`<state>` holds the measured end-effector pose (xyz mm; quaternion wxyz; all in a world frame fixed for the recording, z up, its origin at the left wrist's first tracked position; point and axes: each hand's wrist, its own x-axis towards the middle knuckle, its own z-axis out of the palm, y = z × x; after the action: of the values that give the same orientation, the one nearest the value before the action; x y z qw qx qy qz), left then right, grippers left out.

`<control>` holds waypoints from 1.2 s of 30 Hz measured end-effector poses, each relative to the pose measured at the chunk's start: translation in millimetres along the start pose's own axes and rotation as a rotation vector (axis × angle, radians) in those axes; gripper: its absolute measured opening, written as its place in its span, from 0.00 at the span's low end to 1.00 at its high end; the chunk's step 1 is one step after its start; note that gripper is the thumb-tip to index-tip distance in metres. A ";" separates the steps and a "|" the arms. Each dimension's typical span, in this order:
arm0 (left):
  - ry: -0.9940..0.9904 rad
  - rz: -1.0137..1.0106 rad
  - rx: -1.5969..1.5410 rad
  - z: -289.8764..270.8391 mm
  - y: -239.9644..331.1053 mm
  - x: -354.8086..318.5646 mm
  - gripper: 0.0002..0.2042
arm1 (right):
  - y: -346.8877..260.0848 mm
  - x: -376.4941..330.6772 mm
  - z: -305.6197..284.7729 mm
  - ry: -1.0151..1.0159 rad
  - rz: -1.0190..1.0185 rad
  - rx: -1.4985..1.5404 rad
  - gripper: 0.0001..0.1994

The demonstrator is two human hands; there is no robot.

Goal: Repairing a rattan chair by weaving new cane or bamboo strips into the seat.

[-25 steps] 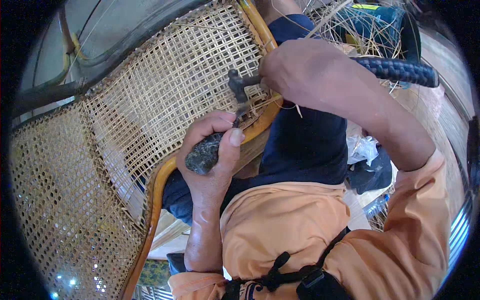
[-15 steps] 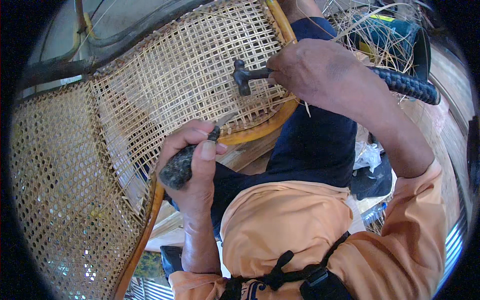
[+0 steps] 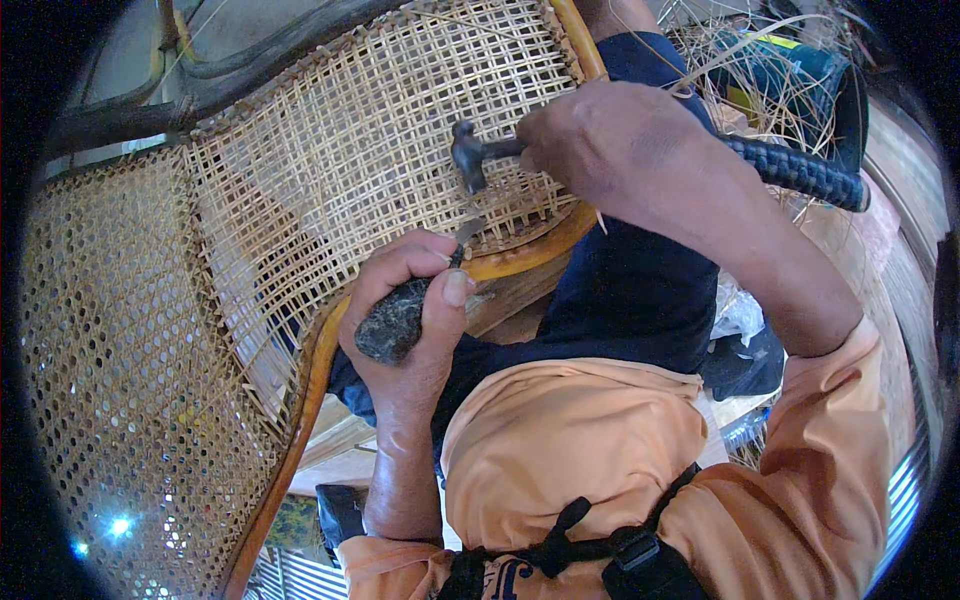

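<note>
My left hand (image 3: 437, 325) is closed round the dark, mottled handle of a short-bladed knife (image 3: 390, 326). Its blade points up and right, over the edge of the woven cane panel (image 3: 390, 130) beside the curved yellow-brown rattan frame (image 3: 535, 250). In my closed right hand (image 3: 610, 140) is a small hammer (image 3: 467, 158), gripped partway along, with its long black wrapped handle running out behind the wrist. The dark hammer head hangs over the cane, a little above the knife blade and apart from it. Cut cane ends line the frame's inner edge.
Another cane panel (image 3: 110, 340), more finely patterned, spreads at the left. Dark bent poles (image 3: 120, 125) cross the upper left. Loose cane strands (image 3: 770, 75) spill around a dark green container (image 3: 830, 90) at the upper right. A crumpled clear plastic bag (image 3: 738, 318) lies beside my leg.
My left hand has shifted right and slightly up with the knife. The hammer head has moved a little left, closer to the blade. The cane panel has shifted slightly right.
</note>
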<state>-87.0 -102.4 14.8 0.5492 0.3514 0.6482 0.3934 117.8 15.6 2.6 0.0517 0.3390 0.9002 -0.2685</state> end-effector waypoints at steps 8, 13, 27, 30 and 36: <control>0.055 -0.064 -0.077 6.6 13.6 2.6 0.07 | 9.4 -4.0 0.2 0.004 0.066 0.052 0.05; 0.025 -0.091 -0.043 11.3 10.9 1.5 0.07 | 6.8 -2.6 2.3 0.039 0.024 0.073 0.06; 0.030 -0.066 -0.127 -5.7 3.3 -14.7 0.08 | -12.6 -31.1 -23.8 -0.228 0.145 0.230 0.11; 0.043 -0.052 -0.091 -2.1 4.8 -19.4 0.08 | -20.8 -33.2 -42.4 -0.339 0.126 0.334 0.09; -0.051 0.259 0.209 10.9 -1.9 -31.7 0.11 | -32.3 -51.6 -45.4 -0.601 0.179 0.429 0.11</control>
<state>-71.5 -130.1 25.9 0.4707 0.4971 0.6209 0.3820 140.7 -11.2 69.9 0.2646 0.3254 0.7350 -0.5328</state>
